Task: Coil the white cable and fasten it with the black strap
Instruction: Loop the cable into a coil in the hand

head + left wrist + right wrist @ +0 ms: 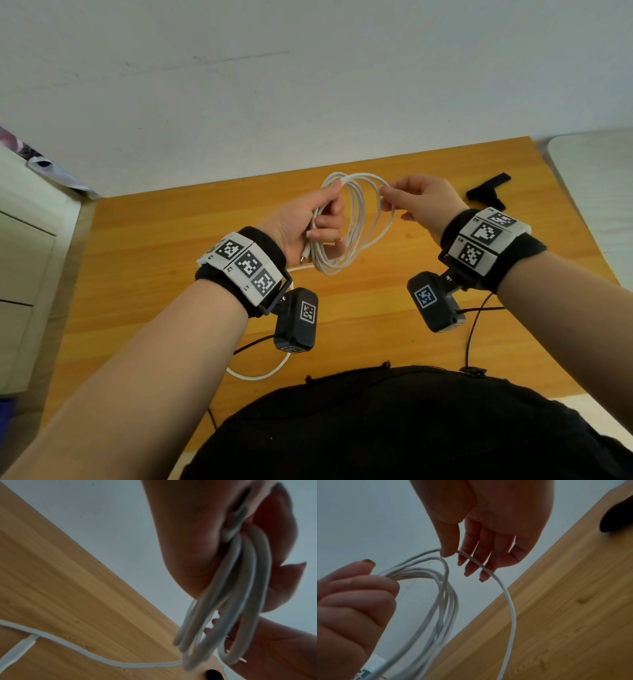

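Coiling is the step in hand: the left hand (301, 222) has its fingers curled round a bunch of loops of the cable (356, 226), gripping them at the upper left of the coil, and holds the bundle in the air over the table (154, 246), near the middle of the head view. The right hand (421, 202) pinches a single strand between thumb and forefinger at the coil's upper right; its other fingers (476, 561) hang loosely straight and hold nothing. The coil hangs as a long oval, its long axis running from the grip down toward the person, tilted a little left, and its open face is turned roughly toward the head camera. One plug end sticks out below the left palm, pointing down and toward the person. A slack tail of cable lies on the table near the person's body, curving left to right, so the winding is judged unfinished, perhaps one or two loops short. The next move probably calls for carrying the pinched strand across to the left grip, laying it in with the other loops without letting them spring apart, then drawing up the tail. The strap (488, 192) lies untouched on the far right of the table, well apart from the coil, within reach of the right hand.
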Demonstrator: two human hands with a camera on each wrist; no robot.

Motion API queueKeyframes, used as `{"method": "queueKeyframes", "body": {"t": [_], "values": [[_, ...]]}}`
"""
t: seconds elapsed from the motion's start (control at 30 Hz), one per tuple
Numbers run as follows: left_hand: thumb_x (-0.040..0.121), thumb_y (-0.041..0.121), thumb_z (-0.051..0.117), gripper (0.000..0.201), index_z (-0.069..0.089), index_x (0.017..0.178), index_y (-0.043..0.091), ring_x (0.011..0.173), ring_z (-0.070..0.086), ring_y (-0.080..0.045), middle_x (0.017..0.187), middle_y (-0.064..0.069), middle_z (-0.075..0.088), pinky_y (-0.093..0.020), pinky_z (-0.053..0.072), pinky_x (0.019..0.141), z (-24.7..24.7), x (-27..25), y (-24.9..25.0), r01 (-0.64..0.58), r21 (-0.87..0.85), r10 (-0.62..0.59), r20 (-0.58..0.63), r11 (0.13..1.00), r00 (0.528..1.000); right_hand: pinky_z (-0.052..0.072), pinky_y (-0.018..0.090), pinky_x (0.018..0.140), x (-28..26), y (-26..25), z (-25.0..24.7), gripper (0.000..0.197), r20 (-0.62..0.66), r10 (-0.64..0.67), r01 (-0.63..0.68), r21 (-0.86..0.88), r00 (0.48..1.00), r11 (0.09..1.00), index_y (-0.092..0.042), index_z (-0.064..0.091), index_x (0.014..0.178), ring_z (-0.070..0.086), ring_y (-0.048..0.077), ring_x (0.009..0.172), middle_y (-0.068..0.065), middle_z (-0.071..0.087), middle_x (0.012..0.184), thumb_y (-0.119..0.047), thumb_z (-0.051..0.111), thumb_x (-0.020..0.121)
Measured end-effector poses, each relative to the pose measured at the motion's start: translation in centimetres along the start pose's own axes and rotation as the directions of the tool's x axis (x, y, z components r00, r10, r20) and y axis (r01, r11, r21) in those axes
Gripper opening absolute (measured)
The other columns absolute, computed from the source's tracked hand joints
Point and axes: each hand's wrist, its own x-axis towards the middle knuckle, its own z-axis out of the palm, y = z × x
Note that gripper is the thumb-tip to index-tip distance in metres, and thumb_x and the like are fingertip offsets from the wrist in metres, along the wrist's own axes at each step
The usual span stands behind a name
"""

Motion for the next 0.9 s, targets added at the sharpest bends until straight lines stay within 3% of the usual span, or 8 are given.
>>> {"method": "queueKeyframes", "body": {"t": [0.13,0.23,0.33,0.5,0.6,0.7,0.8,0.9], "values": [[0.094,0.045,0.041,0.043,0.045,0.064,0.015,0.028,0.024,-0.003,0.045,0.008,0.029,-0.020,0.045,0.049,-0.1,0.3,0.2,-0.015,-0.176,0.021,0.034,0.984,0.999,0.051,0.032,0.086,0.1,0.9,0.5,0.019,0.034,0.034,-0.034,-0.011,0.999,0.999,-0.019,0.062,0.081,0.064,0.013,0.085,-0.005,0.069,0.079,-0.034,0.056,0.090],[0.095,0.047,0.039,0.045,0.046,0.063,0.015,0.027,0.025,-0.004,0.046,0.008,0.031,-0.020,0.044,0.049,-0.2,0.5,0.4,-0.041,-0.297,0.056,0.041,0.954,0.998,0.051,0.030,0.086,0.1,1.8,1.0,0.017,0.064,0.064,-0.064,0.001,0.996,0.998,-0.016,0.062,0.086,0.062,0.009,0.078,-0.005,0.068,0.077,-0.029,0.054,0.093],[0.094,0.049,0.039,0.046,0.047,0.063,0.015,0.027,0.025,-0.006,0.048,0.007,0.033,-0.018,0.043,0.050,-0.1,0.3,0.9,-0.068,-0.365,0.089,0.040,0.929,0.995,0.051,0.031,0.086,-0.1,2.6,1.7,0.018,0.093,0.095,-0.096,0.011,0.991,0.995,-0.018,0.062,0.081,0.062,0.007,0.074,-0.003,0.068,0.077,-0.023,0.051,0.095],[0.093,0.053,0.038,0.047,0.045,0.064,0.016,0.026,0.026,-0.007,0.042,0.007,0.031,-0.018,0.044,0.049,-0.1,0.2,1.5,-0.071,-0.461,0.108,0.054,0.885,0.993,0.053,0.036,0.090,-0.4,3.1,2.7,0.022,0.087,0.166,-0.175,0.103,0.982,0.979,-0.016,0.063,0.080,0.067,0.019,0.084,0.006,0.069,0.083,-0.020,0.048,0.096],[0.093,0.053,0.038,0.046,0.043,0.065,0.016,0.026,0.026,-0.007,0.041,0.007,0.030,-0.019,0.045,0.049,0.0,0.2,1.5,-0.059,-0.465,0.109,0.080,0.884,0.991,0.058,0.041,0.082,-0.4,2.8,3.0,0.019,0.014,0.239,-0.236,0.207,0.971,0.949,-0.007,0.059,0.088,0.066,0.026,0.068,0.009,0.062,0.069,-0.021,0.049,0.096],[0.093,0.052,0.038,0.047,0.043,0.064,0.016,0.025,0.026,-0.007,0.041,0.007,0.029,-0.019,0.046,0.048,0.0,0.2,1.3,-0.071,-0.471,0.120,0.075,0.879,0.990,0.060,0.039,0.068,-0.1,2.6,3.0,0.018,-0.077,0.284,-0.272,0.134,0.956,0.953,-0.007,0.053,0.094,0.051,0.017,0.047,0.005,0.053,0.062,-0.025,0.054,0.093],[0.093,0.052,0.039,0.046,0.044,0.065,0.016,0.026,0.026,-0.007,0.041,0.006,0.028,-0.017,0.045,0.050,0.1,0.3,1.3,-0.118,-0.516,0.158,0.034,0.849,0.987,0.052,0.027,0.052,-0.1,2.6,3.4,0.022,-0.092,0.219,-0.228,-0.101,0.971,0.968,-0.010,0.058,0.091,0.049,0.014,0.052,0.002,0.052,0.063,-0.031,0.054,0.093],[0.092,0.052,0.040,0.046,0.046,0.065,0.015,0.029,0.026,-0.006,0.042,0.007,0.028,-0.017,0.042,0.053,0.1,0.6,1.5,-0.189,-0.561,0.211,-0.027,0.806,0.977,0.049,0.025,0.052,-0.4,2.8,3.7,0.024,-0.001,0.170,-0.168,-0.177,0.985,0.970,-0.013,0.065,0.093,0.051,0.014,0.054,0.002,0.055,0.064,-0.030,0.048,0.095]]}}
